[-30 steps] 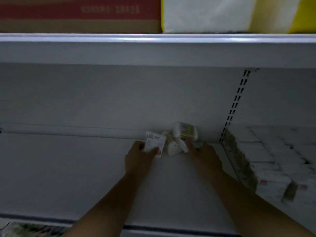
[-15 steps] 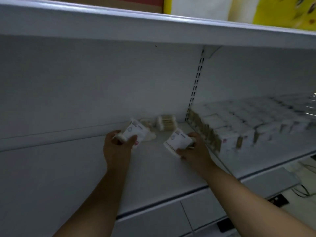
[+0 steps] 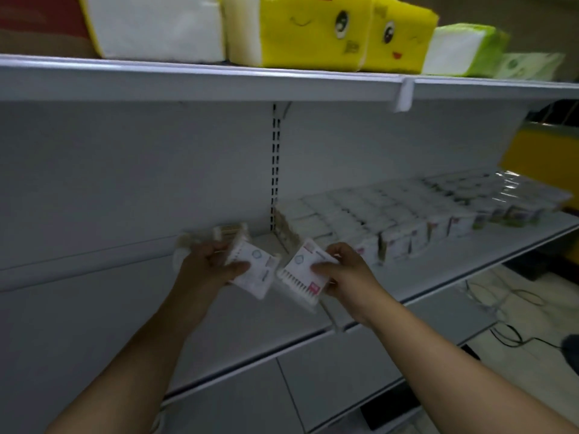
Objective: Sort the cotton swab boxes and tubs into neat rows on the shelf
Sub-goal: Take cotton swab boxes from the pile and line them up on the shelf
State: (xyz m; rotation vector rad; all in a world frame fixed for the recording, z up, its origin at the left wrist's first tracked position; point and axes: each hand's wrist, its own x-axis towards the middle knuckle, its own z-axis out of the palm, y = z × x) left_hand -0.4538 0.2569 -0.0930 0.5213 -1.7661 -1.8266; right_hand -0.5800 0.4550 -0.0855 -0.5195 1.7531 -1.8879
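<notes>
My left hand (image 3: 206, 270) grips a flat white cotton swab box (image 3: 258, 272) above the grey shelf (image 3: 94, 333). My right hand (image 3: 347, 277) grips a second swab box (image 3: 300, 277), its swab tips showing along the lower edge. The two boxes are held tilted, close side by side, just apart. Behind my left hand a round tub of wooden-stick swabs (image 3: 232, 231) lies on its side by the back wall, with a blurred white pack (image 3: 183, 242) to its left. On the right section, neat rows of white swab boxes (image 3: 407, 217) fill the shelf.
An upper shelf (image 3: 219, 79) overhangs, carrying white, yellow and green tissue packs (image 3: 313, 29). A slotted upright (image 3: 275, 170) divides the back wall. Below the shelf is a grey panel (image 3: 344, 371), and cables lie on the floor (image 3: 507, 324) at lower right.
Both hands lifted a swab box each off the pile at the back and drew them toward me and together. The camera view swung to the right, showing more of the filled rows.
</notes>
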